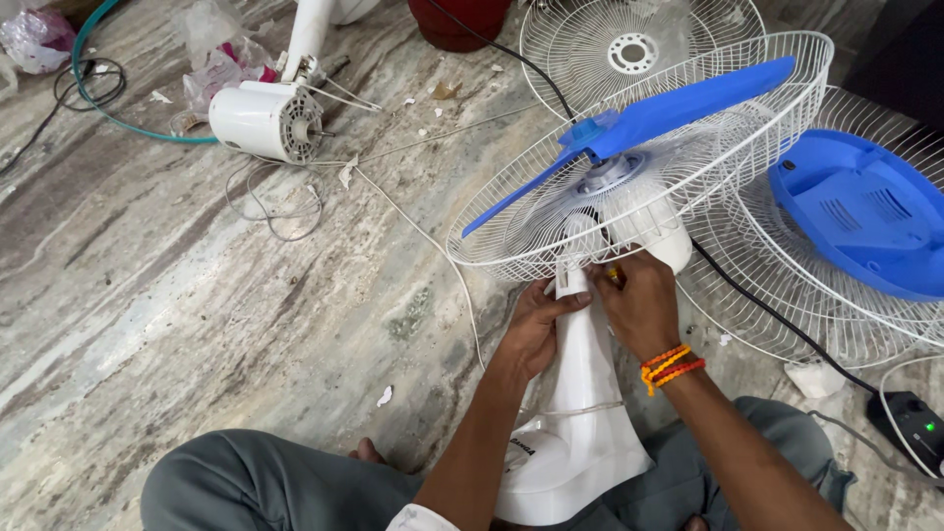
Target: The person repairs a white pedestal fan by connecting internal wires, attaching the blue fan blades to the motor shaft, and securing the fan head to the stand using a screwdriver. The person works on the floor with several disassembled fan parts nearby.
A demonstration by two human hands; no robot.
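Note:
A white fan stand (580, 413) lies between my knees, its neck pointing away from me. My left hand (536, 324) grips the neck just below the motor. My right hand (641, 300), with orange and red bead bracelets at the wrist, presses a small yellow-tipped tool against the joint under the white motor housing (654, 231). A blue fan blade (649, 118) sits on the motor inside a white wire rear guard (777, 138).
A second white fan motor (265, 118) with loose wires lies at the far left. Another wire guard (629, 44) lies behind, and a blue fan base (865, 221) rests on guards at right. A black cable (767, 310) runs to an adapter (910, 428).

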